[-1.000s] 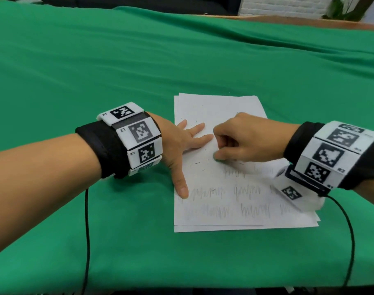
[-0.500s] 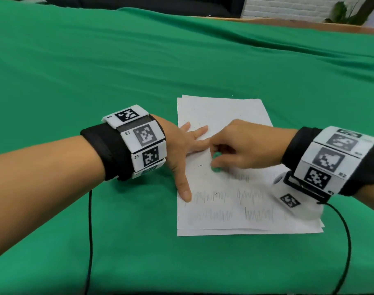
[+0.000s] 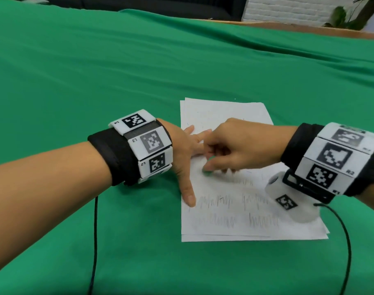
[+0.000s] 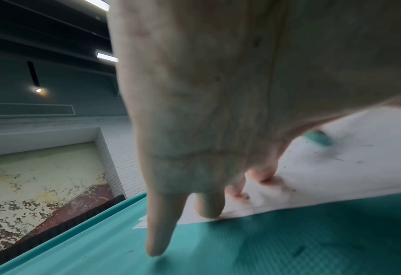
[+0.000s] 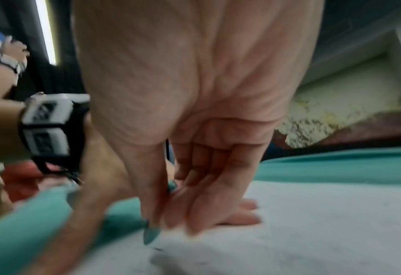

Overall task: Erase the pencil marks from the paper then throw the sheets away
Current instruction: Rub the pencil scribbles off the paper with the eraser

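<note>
Rubbing eraser (image 3: 207,171) on paper (image 3: 224,116), right hand (image 3: 239,145).

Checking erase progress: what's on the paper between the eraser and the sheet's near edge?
Head view: below the green eraser in the right hand, rows of pencil scribbles still cross the top sheet.

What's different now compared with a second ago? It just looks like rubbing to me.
The right hand, pinching the green eraser, slid its rubbing spot leftward across the top sheet toward the left hand. Nothing was picked up or released. The left hand remains spread flat, pinning the paper's left edge. The lower rows of pencil scribbles are unchanged, and the stack lies where it did on the green cloth.
</note>
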